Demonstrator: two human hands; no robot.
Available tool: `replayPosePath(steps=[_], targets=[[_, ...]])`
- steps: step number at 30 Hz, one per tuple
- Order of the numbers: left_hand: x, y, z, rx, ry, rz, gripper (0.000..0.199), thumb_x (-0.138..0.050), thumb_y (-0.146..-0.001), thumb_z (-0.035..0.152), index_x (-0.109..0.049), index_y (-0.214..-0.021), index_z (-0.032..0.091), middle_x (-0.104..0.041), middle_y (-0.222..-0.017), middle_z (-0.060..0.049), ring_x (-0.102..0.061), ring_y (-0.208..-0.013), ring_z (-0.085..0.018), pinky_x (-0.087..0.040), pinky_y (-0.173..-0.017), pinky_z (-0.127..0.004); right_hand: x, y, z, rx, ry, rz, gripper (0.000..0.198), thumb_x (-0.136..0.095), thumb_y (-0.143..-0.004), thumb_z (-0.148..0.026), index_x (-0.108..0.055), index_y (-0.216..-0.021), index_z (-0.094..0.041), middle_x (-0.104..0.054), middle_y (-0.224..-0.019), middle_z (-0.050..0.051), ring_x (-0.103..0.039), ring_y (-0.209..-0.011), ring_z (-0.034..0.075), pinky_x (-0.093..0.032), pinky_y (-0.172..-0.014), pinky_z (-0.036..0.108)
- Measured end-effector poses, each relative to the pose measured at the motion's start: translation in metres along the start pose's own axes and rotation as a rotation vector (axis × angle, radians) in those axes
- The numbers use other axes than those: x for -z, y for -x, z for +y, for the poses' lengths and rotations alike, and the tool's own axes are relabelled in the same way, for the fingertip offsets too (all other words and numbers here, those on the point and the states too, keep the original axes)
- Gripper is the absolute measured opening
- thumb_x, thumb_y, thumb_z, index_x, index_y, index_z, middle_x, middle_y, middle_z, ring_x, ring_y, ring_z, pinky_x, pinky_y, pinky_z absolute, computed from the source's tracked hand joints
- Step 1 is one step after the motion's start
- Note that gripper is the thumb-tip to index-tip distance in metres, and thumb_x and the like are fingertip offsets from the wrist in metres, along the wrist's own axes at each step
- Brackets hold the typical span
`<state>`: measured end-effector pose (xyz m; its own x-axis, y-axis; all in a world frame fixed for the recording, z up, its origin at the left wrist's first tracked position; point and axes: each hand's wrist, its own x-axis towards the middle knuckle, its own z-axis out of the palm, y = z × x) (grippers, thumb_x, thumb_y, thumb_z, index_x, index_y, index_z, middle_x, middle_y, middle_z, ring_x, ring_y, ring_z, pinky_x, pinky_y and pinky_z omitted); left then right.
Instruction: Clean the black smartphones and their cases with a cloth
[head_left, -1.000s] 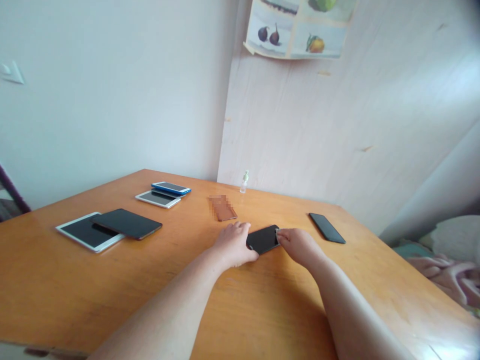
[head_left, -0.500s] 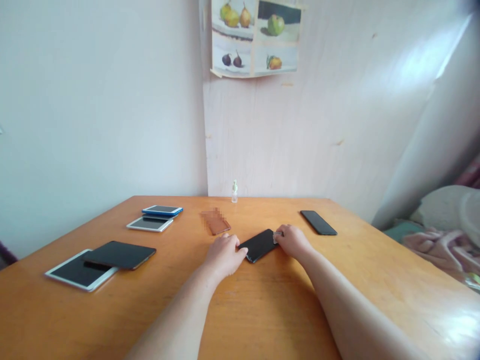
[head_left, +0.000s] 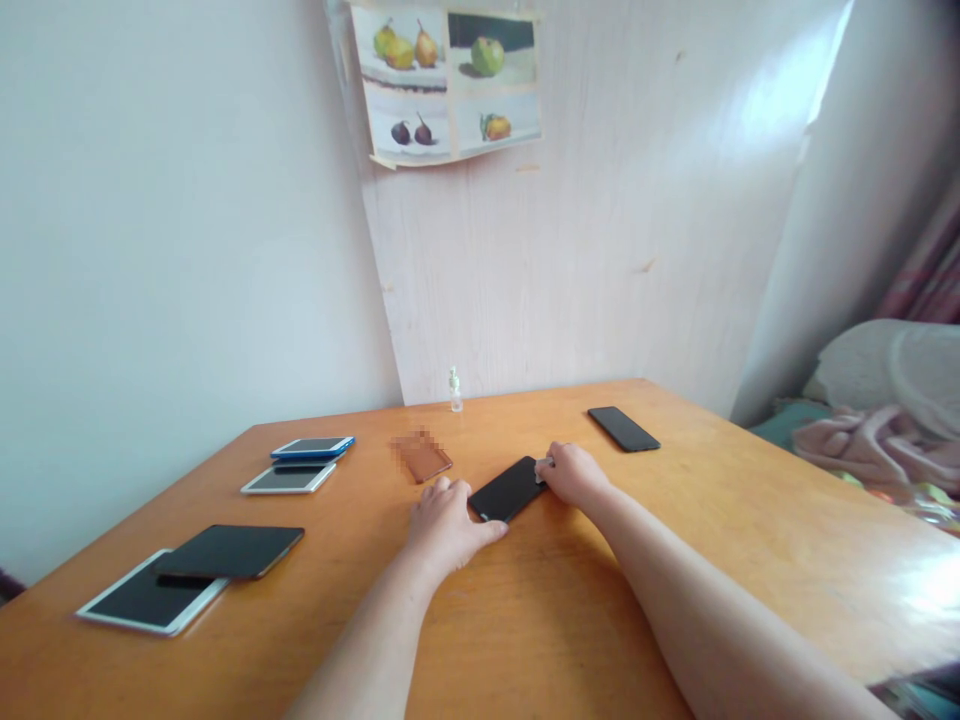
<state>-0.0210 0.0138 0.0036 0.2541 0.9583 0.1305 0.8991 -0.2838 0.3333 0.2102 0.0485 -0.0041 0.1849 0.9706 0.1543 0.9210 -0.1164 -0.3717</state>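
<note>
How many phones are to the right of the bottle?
2: the near phone between the left hand and right hand, and the far phone lying beyond the right hand. The hands cover part of the view.

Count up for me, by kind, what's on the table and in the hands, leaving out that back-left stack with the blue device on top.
Black phones: 2
Tablets: 2
Brown case-like piece, partly blurred: 1
Small bottle: 1
Pale piece in the right hand: 1
Total: 7

open tabletop (head_left: pixel 780 520) at right, brown case (head_left: pixel 424 460) beyond left hand (head_left: pixel 446 525)
</note>
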Motion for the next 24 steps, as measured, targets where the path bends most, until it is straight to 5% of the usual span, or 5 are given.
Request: replayPosePath(steps=[8, 15, 19, 24], targets=[[-0.010, -0.004, -0.003, -0.037, 0.220, 0.018, 0.045, -0.075, -0.064, 0.044, -0.049, -0.094, 0.023, -0.062, -0.096, -0.004, -0.060, -0.094, -0.023, -0.045, -0.076, -0.031, -0.002, -0.007, 0.006, -0.031, -0.129, 0.031, 0.020, -0.055, -0.084, -0.030, -0.069, -0.083, -0.016, -0.071, -0.084, 0.010, -0.062, -0.081, 0.020, -0.039, -0.066, 0.027], [-0.020, -0.008, 0.001, -0.114, 0.562, 0.030, 0.036, -0.058, -0.075, 0.014, -0.040, -0.104, 0.024, -0.057, -0.079, 0.005, -0.058, -0.065, -0.010, -0.045, -0.062, -0.021, -0.001, -0.012, 0.008, -0.051, -0.335, 0.177, 0.022, -0.052, -0.086, -0.031, -0.069, -0.088, -0.018, -0.071, -0.083, 0.005, -0.062, -0.077, 0.016, -0.039, -0.064, 0.023], [-0.019, -0.010, 0.003, -0.147, 0.547, 0.113, 0.038, -0.053, -0.078, 0.012, -0.040, -0.112, 0.025, -0.056, -0.081, 0.004, -0.059, -0.069, -0.010, -0.048, -0.068, -0.022, 0.004, -0.011, 0.005, -0.069, -0.410, 0.282, 0.029, -0.049, -0.087, -0.037, -0.068, -0.098, -0.019, -0.071, -0.089, 0.005, -0.062, -0.083, 0.017, -0.041, -0.066, 0.023], [-0.016, -0.008, 0.004, -0.188, 0.438, 0.143, 0.029, -0.052, -0.079, 0.013, -0.050, -0.105, 0.025, -0.062, -0.084, 0.002, -0.061, -0.073, -0.012, -0.048, -0.071, -0.024, 0.013, -0.008, 0.003, -0.014, -0.470, 0.342, 0.028, -0.052, -0.085, -0.040, -0.071, -0.086, -0.019, -0.070, -0.084, 0.005, -0.061, -0.083, 0.018, -0.040, -0.068, 0.024]])
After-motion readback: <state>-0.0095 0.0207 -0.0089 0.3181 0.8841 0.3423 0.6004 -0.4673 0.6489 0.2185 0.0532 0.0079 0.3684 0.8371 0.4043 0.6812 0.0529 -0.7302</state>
